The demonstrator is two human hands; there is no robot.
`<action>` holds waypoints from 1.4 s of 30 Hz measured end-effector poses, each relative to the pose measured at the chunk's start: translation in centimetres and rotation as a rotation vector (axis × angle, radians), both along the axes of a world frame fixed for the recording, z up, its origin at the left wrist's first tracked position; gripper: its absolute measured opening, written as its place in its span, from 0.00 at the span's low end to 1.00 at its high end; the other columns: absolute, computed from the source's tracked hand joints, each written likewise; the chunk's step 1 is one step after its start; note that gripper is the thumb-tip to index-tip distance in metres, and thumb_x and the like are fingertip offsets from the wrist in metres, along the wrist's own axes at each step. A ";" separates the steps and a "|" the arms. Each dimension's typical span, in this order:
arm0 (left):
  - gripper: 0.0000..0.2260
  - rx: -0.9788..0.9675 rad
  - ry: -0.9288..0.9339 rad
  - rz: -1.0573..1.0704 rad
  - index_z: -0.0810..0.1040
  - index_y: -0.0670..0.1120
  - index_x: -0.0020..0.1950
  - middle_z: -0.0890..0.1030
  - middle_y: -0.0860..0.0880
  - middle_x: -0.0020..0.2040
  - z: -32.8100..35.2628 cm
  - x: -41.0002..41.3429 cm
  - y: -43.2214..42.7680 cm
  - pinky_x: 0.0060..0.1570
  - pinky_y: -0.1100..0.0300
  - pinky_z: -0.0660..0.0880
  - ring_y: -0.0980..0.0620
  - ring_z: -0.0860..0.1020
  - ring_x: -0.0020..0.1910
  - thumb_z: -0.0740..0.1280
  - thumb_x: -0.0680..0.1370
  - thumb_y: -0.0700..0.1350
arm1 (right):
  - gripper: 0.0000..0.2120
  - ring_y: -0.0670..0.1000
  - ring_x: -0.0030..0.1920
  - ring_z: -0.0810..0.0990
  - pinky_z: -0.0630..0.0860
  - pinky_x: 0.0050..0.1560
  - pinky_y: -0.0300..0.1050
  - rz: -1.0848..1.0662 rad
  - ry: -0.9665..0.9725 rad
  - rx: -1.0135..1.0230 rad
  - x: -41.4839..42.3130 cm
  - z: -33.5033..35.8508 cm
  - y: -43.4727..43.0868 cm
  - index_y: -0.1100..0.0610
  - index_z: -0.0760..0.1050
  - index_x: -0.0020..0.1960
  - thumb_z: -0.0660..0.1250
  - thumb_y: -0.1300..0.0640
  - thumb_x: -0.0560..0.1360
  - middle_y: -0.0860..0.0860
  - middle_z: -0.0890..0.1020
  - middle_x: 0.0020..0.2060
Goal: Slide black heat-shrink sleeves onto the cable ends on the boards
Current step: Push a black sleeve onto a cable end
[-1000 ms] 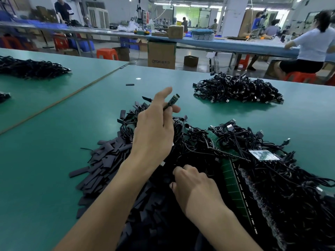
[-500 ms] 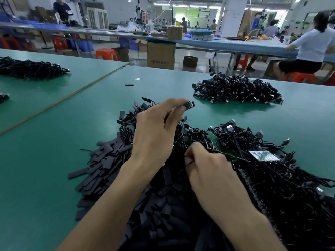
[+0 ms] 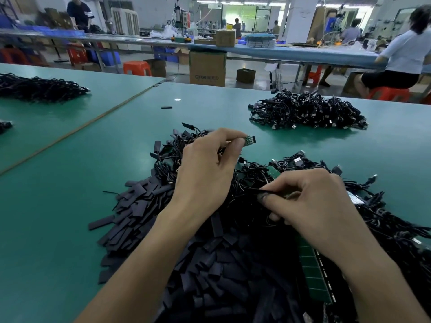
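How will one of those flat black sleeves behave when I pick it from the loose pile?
Probably very light and thin: the sleeves lie flat, overlapping in a loose heap. Being flattened, they should not roll. Neighbours may drag along, so the lone sleeve jutting out at the left edge looks easiest to pinch.
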State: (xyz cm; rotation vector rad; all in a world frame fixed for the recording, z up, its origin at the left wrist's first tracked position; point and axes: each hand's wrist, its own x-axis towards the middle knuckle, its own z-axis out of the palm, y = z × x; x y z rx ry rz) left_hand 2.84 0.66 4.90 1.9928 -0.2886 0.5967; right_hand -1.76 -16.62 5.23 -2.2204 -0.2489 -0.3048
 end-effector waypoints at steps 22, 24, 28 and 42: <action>0.10 0.054 0.195 -0.347 0.77 0.53 0.47 0.76 0.58 0.34 0.6 -0.4 0.5 0.34 0.64 0.66 0.61 0.69 0.28 0.70 0.76 0.58 | 0.10 0.47 0.23 0.78 0.72 0.30 0.29 0.019 -0.107 0.273 0.6 0.2 0.4 0.44 0.83 0.42 0.71 0.58 0.77 0.44 0.80 0.24; 0.08 0.046 0.210 -0.391 0.80 0.50 0.50 0.76 0.58 0.34 0.5 -0.5 0.4 0.33 0.66 0.65 0.62 0.69 0.27 0.70 0.78 0.54 | 0.11 0.49 0.24 0.78 0.74 0.30 0.32 0.013 -0.107 0.328 0.6 0.1 0.4 0.45 0.83 0.41 0.71 0.60 0.76 0.47 0.82 0.25; 0.02 0.073 0.168 -0.328 0.82 0.49 0.48 0.82 0.55 0.38 0.7 -0.3 0.5 0.41 0.59 0.74 0.60 0.77 0.36 0.70 0.79 0.46 | 0.07 0.45 0.19 0.71 0.68 0.25 0.31 0.017 -0.053 0.390 0.6 0.1 0.2 0.44 0.84 0.42 0.72 0.54 0.76 0.52 0.80 0.24; 0.05 -0.055 0.131 -0.117 0.80 0.54 0.44 0.83 0.55 0.38 0.1 0.2 0.6 0.41 0.63 0.74 0.58 0.80 0.37 0.69 0.80 0.46 | 0.18 0.54 0.34 0.79 0.76 0.38 0.47 -0.106 0.009 -0.121 -0.7 -0.1 1.5 0.44 0.80 0.42 0.62 0.31 0.72 0.50 0.77 0.27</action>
